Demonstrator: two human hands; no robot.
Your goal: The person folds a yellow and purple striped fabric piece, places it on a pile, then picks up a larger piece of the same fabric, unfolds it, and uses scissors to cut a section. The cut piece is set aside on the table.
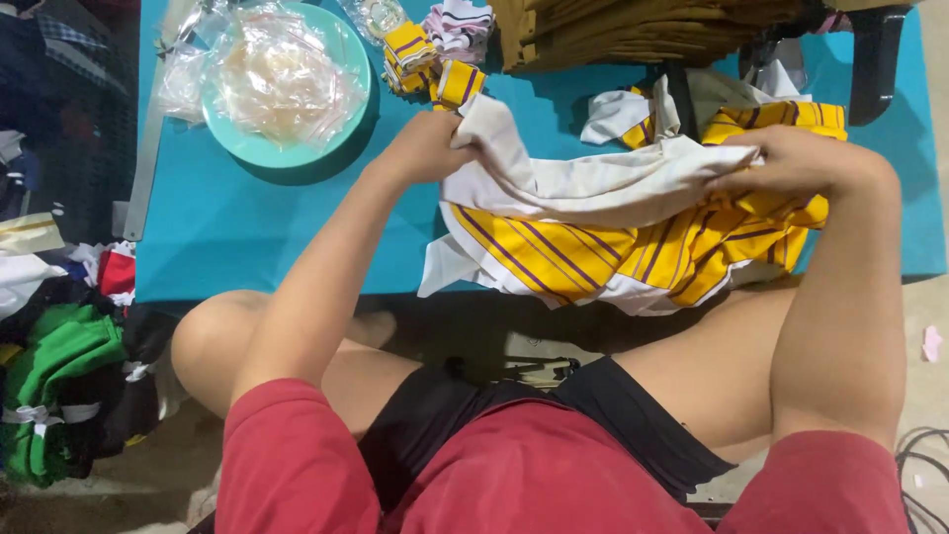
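Your left hand [427,148] is closed on the white edge of a yellow striped garment [613,247], fingers curled over the fabric. Your right hand [786,163] is closed on the same white edge farther along, so the cloth runs taut between both fists. The garment lies on a teal table [257,232], its lower part hanging over the near edge above your knees. Just beyond your left hand sit small folded striped pieces [435,64]. Left of those, a mint green bowl [351,59] holds clear plastic bags [277,74]. A stack of brown cloth [633,30] lies at the far edge. A green garment [54,376] lies on the floor at left.
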